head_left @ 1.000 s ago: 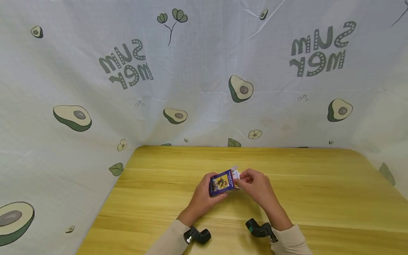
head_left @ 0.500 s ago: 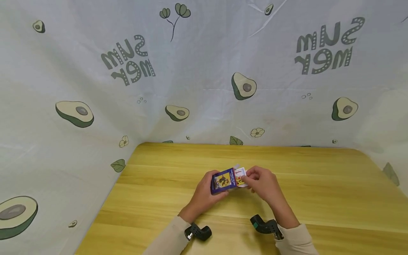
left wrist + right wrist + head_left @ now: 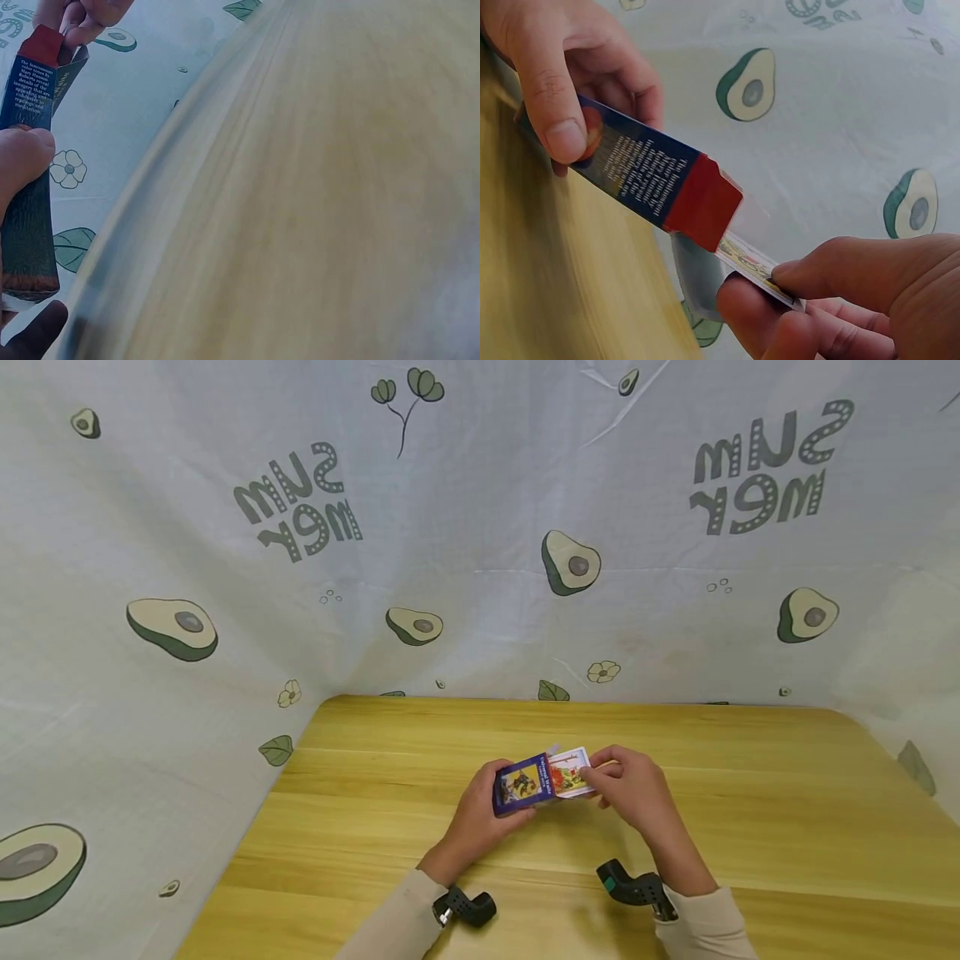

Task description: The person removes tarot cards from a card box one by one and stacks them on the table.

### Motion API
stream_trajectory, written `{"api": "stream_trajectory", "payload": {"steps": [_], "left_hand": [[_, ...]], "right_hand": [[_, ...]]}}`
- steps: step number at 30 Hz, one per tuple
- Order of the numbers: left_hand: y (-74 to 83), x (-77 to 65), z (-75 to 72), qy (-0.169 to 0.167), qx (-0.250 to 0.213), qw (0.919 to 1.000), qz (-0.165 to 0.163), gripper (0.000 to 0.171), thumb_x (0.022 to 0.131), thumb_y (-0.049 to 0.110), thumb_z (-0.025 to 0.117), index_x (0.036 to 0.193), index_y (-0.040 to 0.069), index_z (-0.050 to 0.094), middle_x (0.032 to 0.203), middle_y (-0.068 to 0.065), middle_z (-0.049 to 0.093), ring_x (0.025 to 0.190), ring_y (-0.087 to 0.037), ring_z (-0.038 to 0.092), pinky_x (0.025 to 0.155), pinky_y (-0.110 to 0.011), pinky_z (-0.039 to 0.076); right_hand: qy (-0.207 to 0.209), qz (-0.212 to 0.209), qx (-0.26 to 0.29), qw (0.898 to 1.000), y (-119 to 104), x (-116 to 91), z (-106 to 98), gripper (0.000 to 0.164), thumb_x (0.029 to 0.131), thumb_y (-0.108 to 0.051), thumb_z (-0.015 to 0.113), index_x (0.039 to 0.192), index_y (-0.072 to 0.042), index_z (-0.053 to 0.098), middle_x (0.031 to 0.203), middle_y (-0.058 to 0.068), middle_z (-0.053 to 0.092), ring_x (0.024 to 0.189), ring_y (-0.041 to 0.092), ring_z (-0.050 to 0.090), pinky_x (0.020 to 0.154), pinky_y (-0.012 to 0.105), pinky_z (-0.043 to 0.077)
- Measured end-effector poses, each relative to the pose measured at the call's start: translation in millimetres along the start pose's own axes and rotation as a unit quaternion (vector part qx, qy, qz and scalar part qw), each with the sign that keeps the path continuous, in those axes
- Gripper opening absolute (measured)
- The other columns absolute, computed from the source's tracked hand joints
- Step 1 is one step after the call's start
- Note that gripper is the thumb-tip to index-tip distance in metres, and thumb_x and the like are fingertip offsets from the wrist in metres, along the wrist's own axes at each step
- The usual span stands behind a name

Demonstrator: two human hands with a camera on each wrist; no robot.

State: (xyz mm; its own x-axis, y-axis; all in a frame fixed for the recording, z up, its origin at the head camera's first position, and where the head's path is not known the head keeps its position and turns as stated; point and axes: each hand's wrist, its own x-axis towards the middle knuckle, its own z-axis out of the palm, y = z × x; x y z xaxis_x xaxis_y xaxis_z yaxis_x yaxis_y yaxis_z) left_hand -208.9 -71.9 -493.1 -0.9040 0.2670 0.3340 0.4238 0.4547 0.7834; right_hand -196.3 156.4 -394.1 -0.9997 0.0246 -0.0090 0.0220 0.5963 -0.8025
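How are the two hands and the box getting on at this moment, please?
Left hand gripping the blue box. Right hand pinching a picture card, partly out of the open end; card count unclear. Nothing seen blocking its way.

table (image 3: 787, 810) | yellow-brown wood-look top | grain running side to side | far corners rounded | paler toward near middle

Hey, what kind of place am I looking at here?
Probably a tabletop corner screened off for filming, though the room beyond is hidden. A pale avocado-print sheet hangs behind and beside a wood-grained table, and a black device sits at each wrist.
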Motion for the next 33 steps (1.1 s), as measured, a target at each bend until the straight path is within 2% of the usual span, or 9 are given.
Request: {"api": "stream_trajectory", "payload": {"steps": [8, 18, 24, 33], "left_hand": [[0.5, 0.9, -0.1, 0.0, -0.001, 1.0, 0.001, 0.075, 0.082, 0.043, 0.075, 0.139, 0.011, 0.039, 0.124, -0.001, 0.05, 0.104, -0.014, 0.052, 0.087, -0.03, 0.047], [-1.2, 1.0, 0.5, 0.004, 0.001, 1.0, 0.003, 0.073, 0.082, 0.043, 0.075, 0.138, 0.016, 0.039, 0.125, -0.001, 0.051, 0.103, -0.014, 0.051, 0.087, -0.03, 0.046], [-0.2, 0.9, 0.1, 0.002, -0.001, 1.0, -0.002, 0.073, 0.082, 0.043, 0.075, 0.138, 0.014, 0.039, 0.126, -0.001, 0.051, 0.103, -0.014, 0.051, 0.088, -0.03, 0.046], [0.4, 1.2, 0.0, -0.001, -0.003, 1.0, -0.005, 0.074, 0.082, 0.042, 0.076, 0.139, 0.012, 0.039, 0.127, -0.002, 0.051, 0.103, -0.014, 0.051, 0.087, -0.03, 0.045]], "right_hand": [[0.011, 0.008, 0.003, 1.0, 2, 1, -10, 0.032, 0.09, -0.025, 0.066, 0.108, 0.001, 0.06, 0.087, 0.013, 0.073, 0.062, 0.026, 0.063, 0.054, 0.03, 0.044], [0.008, 0.011, 0.013, 1.0, 7, 0, -26, 0.036, 0.092, -0.026, 0.065, 0.112, 0.003, 0.058, 0.089, 0.015, 0.072, 0.063, 0.024, 0.06, 0.057, 0.03, 0.046], [0.007, 0.021, 0.03, 0.999, 11, 1, -35, 0.04, 0.093, -0.028, 0.064, 0.115, 0.004, 0.056, 0.093, 0.016, 0.072, 0.064, 0.021, 0.059, 0.06, 0.031, 0.05], [0.017, 0.023, 0.039, 0.999, 18, -1, -49, 0.042, 0.095, -0.03, 0.061, 0.118, 0.004, 0.055, 0.095, 0.016, 0.072, 0.068, 0.023, 0.06, 0.062, 0.029, 0.051]]}}
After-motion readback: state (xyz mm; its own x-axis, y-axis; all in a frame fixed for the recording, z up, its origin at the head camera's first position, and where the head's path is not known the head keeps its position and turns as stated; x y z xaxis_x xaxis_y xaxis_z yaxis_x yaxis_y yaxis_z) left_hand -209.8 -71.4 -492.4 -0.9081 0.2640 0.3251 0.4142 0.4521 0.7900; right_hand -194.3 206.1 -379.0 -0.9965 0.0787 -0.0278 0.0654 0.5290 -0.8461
